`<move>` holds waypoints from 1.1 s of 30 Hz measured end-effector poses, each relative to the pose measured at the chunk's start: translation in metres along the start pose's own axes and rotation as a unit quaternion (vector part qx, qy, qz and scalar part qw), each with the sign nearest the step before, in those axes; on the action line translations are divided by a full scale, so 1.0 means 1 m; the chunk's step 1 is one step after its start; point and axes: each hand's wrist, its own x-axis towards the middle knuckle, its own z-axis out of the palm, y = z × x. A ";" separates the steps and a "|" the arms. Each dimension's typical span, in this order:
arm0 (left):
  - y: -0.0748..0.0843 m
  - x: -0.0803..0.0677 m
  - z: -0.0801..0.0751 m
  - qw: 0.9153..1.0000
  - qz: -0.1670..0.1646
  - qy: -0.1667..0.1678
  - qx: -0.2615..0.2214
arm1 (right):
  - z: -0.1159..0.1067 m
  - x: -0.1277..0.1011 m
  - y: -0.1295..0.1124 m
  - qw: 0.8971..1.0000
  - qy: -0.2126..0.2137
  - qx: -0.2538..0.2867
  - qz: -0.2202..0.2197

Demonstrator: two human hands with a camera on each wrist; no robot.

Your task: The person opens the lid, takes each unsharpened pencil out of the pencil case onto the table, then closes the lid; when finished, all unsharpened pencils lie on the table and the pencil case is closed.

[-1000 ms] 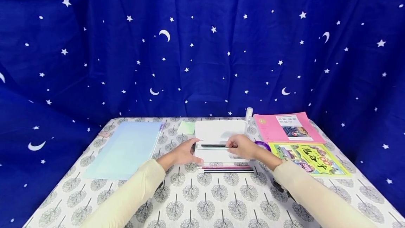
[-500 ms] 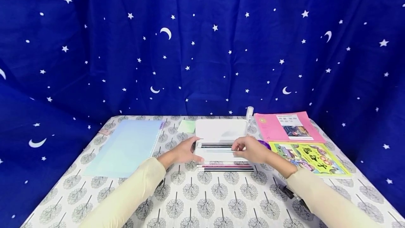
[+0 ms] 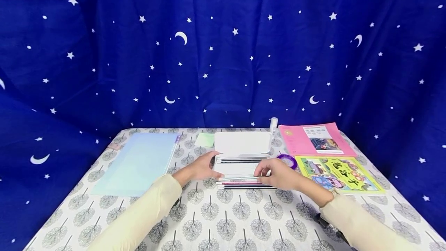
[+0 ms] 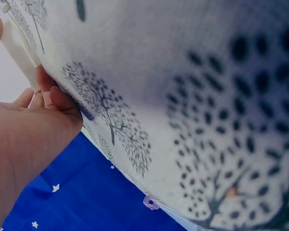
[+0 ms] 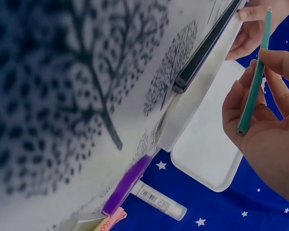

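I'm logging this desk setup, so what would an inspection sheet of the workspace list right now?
Surface: table under a tree-print cloth.
Job's things: open white pencil case with pencils inside; green pencil; more pencils lie in front of the case.
Clutter: blue folder, green note, pink book, yellow book, purple tape ring, glue stick.
Hands: left hand steadies the case; right hand pinches the green pencil.
Cables: nothing seen.
Surroundings: blue starry curtain.

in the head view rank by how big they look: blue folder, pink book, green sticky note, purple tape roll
1. blue folder
2. pink book
3. green sticky note and purple tape roll: they look alike, and the tape is partly hidden.
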 end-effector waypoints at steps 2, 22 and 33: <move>-0.001 0.000 0.001 1.000 0.000 0.001 0.006 | 0.002 -0.002 -0.002 1.000 -0.004 0.006 -0.004; -0.002 0.000 0.001 1.000 0.003 -0.002 -0.002 | 0.011 -0.009 -0.006 0.999 -0.034 0.022 0.015; -0.003 0.000 0.002 1.000 -0.003 0.000 0.001 | 0.016 -0.007 -0.004 0.999 -0.038 0.015 0.005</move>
